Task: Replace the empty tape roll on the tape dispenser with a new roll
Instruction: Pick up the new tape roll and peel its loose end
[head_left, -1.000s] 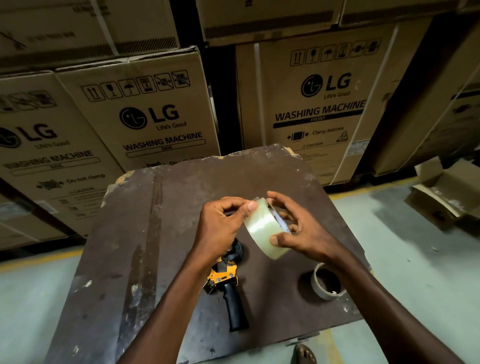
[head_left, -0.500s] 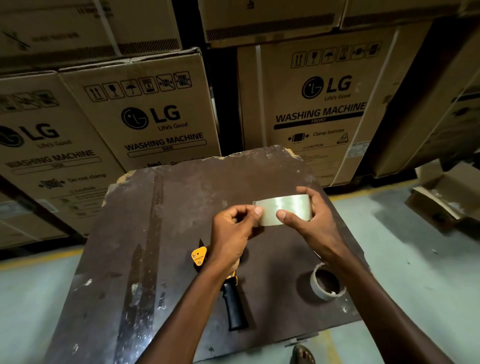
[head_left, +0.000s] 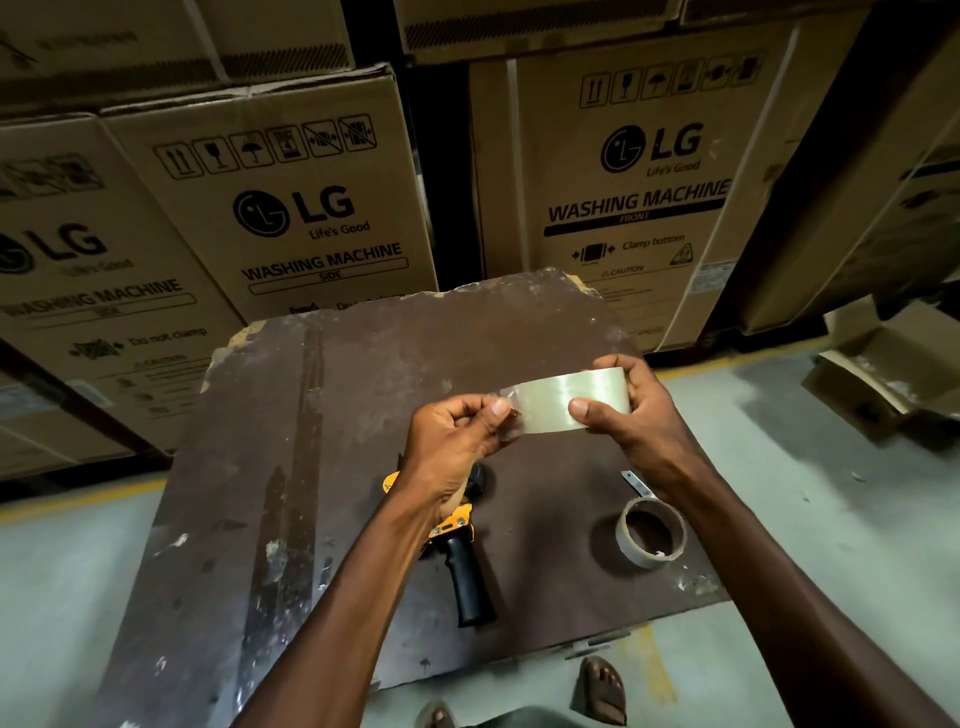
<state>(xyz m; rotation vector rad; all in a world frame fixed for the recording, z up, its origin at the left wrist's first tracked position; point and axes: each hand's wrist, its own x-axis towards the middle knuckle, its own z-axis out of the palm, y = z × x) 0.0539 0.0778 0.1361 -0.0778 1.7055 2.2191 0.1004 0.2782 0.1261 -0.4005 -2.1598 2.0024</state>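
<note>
My right hand grips a new roll of clear tape, held on edge above the brown table. My left hand pinches the loose end of the tape at the roll's left side, a short clear strip peeled off between thumb and finger. Under my left wrist lies the tape dispenser on the table, its yellow body partly hidden and its black handle pointing toward me. The empty cardboard tape core lies flat on the table at the right, below my right wrist.
Stacked LG washing machine cartons stand right behind the table. An open small carton sits on the floor at the right. My feet show at the table's near edge. A small metal strip lies by the core.
The roll has turned from tilted face-on to edge-on and moved up and right. My left hand has slid left, pulling a short strip of tape off the roll.
</note>
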